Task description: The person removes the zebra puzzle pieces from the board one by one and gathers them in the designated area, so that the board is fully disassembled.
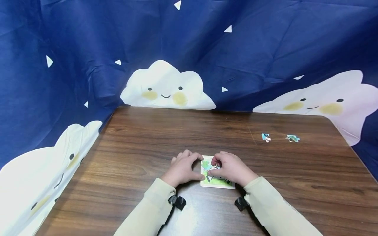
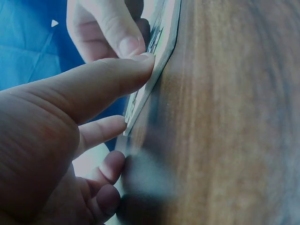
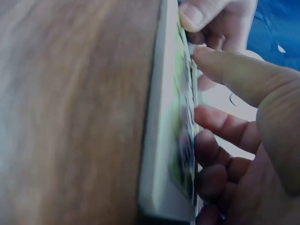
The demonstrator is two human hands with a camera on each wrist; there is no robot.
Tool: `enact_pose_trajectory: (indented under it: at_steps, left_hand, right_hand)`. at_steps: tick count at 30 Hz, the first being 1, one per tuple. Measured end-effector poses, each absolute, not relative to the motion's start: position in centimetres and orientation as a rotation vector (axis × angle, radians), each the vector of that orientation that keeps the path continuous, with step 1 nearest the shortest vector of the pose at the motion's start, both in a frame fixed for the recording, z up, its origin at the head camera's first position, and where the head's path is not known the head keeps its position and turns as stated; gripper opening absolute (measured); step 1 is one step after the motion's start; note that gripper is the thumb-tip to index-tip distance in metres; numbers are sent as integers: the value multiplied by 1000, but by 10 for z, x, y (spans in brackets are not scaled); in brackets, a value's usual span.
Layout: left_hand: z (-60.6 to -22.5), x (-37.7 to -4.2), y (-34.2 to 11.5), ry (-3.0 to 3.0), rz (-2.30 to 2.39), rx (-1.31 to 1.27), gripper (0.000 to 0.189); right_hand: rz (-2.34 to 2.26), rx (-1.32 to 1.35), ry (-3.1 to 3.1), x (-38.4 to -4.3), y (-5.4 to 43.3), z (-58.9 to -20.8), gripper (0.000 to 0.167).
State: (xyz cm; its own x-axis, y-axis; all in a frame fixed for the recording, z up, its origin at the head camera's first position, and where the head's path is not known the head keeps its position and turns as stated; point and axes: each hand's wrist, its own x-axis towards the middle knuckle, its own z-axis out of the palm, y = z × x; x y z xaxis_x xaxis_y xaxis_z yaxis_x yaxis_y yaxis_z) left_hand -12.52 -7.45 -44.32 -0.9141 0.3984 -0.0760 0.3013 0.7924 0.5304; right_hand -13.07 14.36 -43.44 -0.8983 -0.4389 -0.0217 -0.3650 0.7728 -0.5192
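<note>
A small jigsaw puzzle board [image 1: 218, 186] with a pale rim and a green and blue picture lies flat on the table. My left hand [image 1: 184, 167] is at its left side, thumb and index finger spread and touching the rim; the thumb presses near the board's edge [image 2: 164, 63] in the left wrist view. Over the picture, my right hand [image 1: 233, 167] holds a puzzle piece [image 3: 195, 86] between thumb and index finger, low against the board. Its other fingers curl above the picture. Much of the board's right part is hidden under this hand.
Two loose puzzle pieces lie at the back right of the brown wooden table [image 1: 141, 137]: a blue and pink piece [image 1: 265, 137] and a blue and green piece [image 1: 292, 138]. A dark blue curtain [image 1: 236, 59] with smiling clouds hangs behind the table.
</note>
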Motion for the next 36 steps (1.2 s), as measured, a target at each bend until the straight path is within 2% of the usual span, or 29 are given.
enact_pose_trajectory:
  at_steps: [7,17,36]
  left_hand:
    - [-443,-125,-75,2794,787,551,61]
    - [-444,-125,-76,2795,787,547,58]
    - [-441,-125,-73,2782,779,525,59]
  right_hand:
    - [-568,-598,2904,-131,130,-430,37]
    - [-574,-559,2879,-132,127,-428,22]
    - [-981,-624,2744,-130,181,-431,29]
